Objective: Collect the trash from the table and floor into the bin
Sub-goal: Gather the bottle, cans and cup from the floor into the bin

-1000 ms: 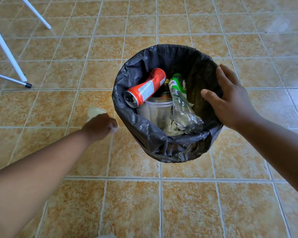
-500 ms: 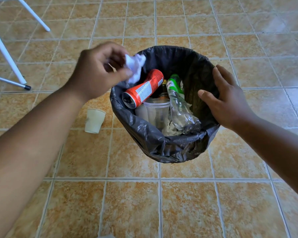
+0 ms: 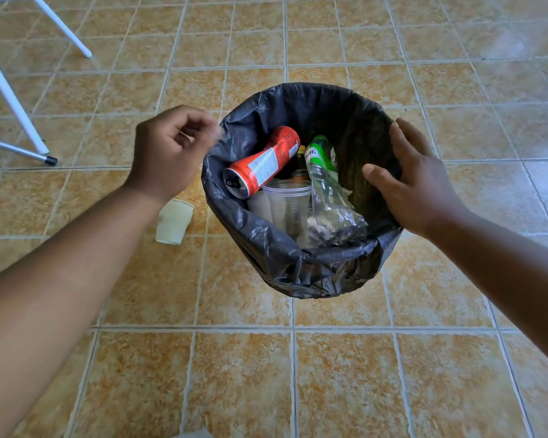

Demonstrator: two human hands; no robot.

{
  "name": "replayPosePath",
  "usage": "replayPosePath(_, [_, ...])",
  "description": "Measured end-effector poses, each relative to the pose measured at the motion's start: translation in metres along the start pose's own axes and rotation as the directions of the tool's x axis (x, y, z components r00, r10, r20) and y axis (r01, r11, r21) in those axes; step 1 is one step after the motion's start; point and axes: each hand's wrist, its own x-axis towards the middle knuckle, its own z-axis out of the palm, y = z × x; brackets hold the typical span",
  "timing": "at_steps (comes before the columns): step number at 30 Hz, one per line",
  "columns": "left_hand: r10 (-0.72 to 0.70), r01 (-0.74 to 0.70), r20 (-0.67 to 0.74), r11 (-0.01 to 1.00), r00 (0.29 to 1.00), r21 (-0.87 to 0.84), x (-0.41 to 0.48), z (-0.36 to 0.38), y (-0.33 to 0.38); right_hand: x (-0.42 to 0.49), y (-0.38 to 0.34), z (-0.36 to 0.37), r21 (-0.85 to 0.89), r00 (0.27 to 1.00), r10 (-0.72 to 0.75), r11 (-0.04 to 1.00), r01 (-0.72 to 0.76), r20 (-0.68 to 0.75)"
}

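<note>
Tiled floor (image 3: 234, 374): a bin (image 3: 298, 273) with a black liner stands upright on it. Right hand (image 3: 418, 181) rests on the bin's right rim, fingers straight and apart. Left hand (image 3: 171, 150) hovers just beside the left rim, fingers loosely curled; the tips are blurred, so I cannot tell whether they hold anything. Inside the bin: plastic bottle (image 3: 329, 197), red can (image 3: 263, 165), clear cup (image 3: 287, 200). A paper cup (image 3: 173, 222) lies on the floor near the bin's left side.

Blurring at the fingertips (image 3: 214, 134) of the left hand (image 3: 168, 153), leaving any grip unclear. Hiding the paper cup (image 3: 173, 224) partly behind that wrist. Cutting off the white frame legs (image 3: 8, 93) at the upper left edges.
</note>
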Motion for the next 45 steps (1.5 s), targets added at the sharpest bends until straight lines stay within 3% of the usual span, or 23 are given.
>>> replayPosePath(3, [-0.124, 0.125, -0.099, 0.992, 0.987, 0.004, -0.007, -0.006, -0.032, 0.000, 0.000, 0.000, -0.007, 1.000, -0.004, 1.000, 0.004, -0.002])
replayPosePath(7, [-0.291, 0.300, -0.087, 0.948, 0.953, 0.111, -0.028, -0.009, -0.081, 0.001, 0.000, 0.000, -0.010, 1.000, -0.007, 1.000, 0.007, -0.007])
replayPosePath(11, [-0.425, 0.406, -0.045, 0.821, 0.904, 0.401, -0.053, -0.012, -0.133, 0.002, 0.001, 0.000, -0.010, 1.000, -0.005, 1.000, 0.005, -0.016])
replayPosePath(14, [-0.629, 0.501, 0.031, 0.646, 0.777, 0.576, -0.072, -0.015, -0.170, 0.002, 0.001, 0.001, -0.016, 1.000, 0.000, 1.000, 0.000, -0.020])
replayPosePath(17, [-0.771, 0.499, 0.113, 0.508, 0.627, 0.702, -0.092, -0.015, -0.191, 0.001, 0.001, 0.001, -0.016, 1.000, -0.001, 1.000, 0.001, -0.022])
replayPosePath(21, [-0.804, 0.410, 0.181, 0.466, 0.567, 0.784, -0.107, -0.010, -0.197, 0.002, 0.002, 0.001, -0.006, 1.000, 0.003, 1.000, -0.003, -0.023])
replayPosePath(28, [-0.796, 0.435, 0.164, 0.476, 0.583, 0.765, -0.104, -0.003, -0.199, 0.002, 0.002, 0.001, 0.000, 1.000, 0.000, 1.000, 0.000, -0.028])
replayPosePath(33, [-0.774, 0.507, 0.076, 0.482, 0.629, 0.715, -0.096, -0.003, -0.193, 0.001, 0.002, 0.001, 0.003, 1.000, -0.004, 1.000, 0.004, -0.031])
replayPosePath(37, [-0.738, 0.690, -0.097, 0.566, 0.668, 0.450, -0.063, -0.008, -0.166, 0.001, 0.001, 0.001, 0.004, 1.000, -0.006, 1.000, 0.006, -0.028])
replayPosePath(39, [-0.688, 0.710, -0.192, 0.643, 0.700, 0.287, -0.038, -0.012, -0.144, 0.001, 0.000, 0.001, -0.001, 1.000, -0.006, 1.000, 0.006, -0.026])
replayPosePath(42, [-0.587, 0.624, -0.260, 0.777, 0.767, 0.082, -0.004, -0.019, -0.102, 0.002, 0.000, 0.001, -0.005, 0.999, -0.002, 1.000, 0.002, -0.032])
replayPosePath(45, [-0.434, 0.430, -0.249, 0.900, 0.866, -0.076, 0.024, -0.028, -0.055, 0.001, 0.001, 0.001, -0.011, 1.000, -0.002, 1.000, 0.002, -0.030])
